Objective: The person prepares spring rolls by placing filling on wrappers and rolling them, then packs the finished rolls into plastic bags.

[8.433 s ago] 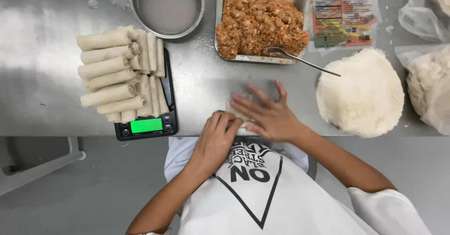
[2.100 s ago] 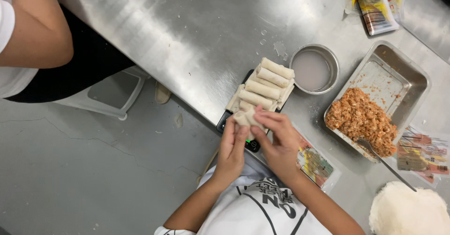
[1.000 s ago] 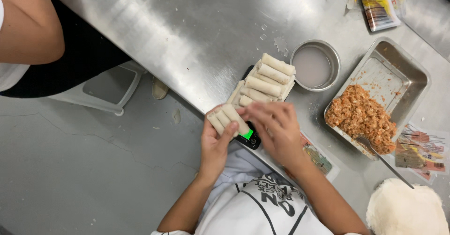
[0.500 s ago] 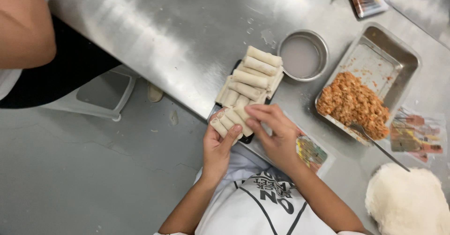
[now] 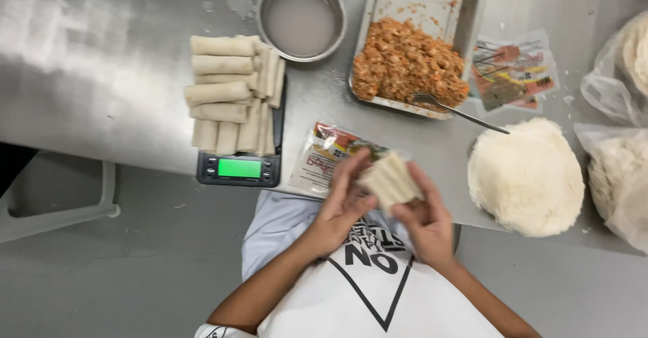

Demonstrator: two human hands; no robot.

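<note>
- Half a second earlier both hands were at the near end of the scale, fingers on the pale rolls there; now they have drawn back to the person's chest, just past the tabletop (image 5: 101, 75) edge.
- A small bundle of rolls (image 5: 390, 181) has come away with them. It sits between the two hands, off the tabletop and over the front of the white shirt (image 5: 351, 291).
- The left hand (image 5: 341, 203) is closed on the bundle's left side, fingers curled up over a printed plastic packet (image 5: 327, 156) that lies flat beneath.
- The right hand (image 5: 424, 218) clamps the bundle from the right and below, thumb on top. Motion blur softens both hands, so the exact count of rolls in the bundle cannot be told.
- The stack of rolls (image 5: 233, 92) left on the black scale (image 5: 239, 168) looks tidy, some laid crosswise and some lengthwise; the scale's display glows green.
- The view has also swung: the tabletop now runs square across the top, where a moment ago it ran on a slant.
- Judged from this, a few rolls have been taken off the weighed pile and are being handled apart from it.
- The round metal bowl (image 5: 301, 17) of cloudy liquid, the tray (image 5: 472, 1) of orange filling (image 5: 405, 65) with a fork (image 5: 459, 110) in it, and the pile of wrappers (image 5: 526, 176) lie untouched.
</note>
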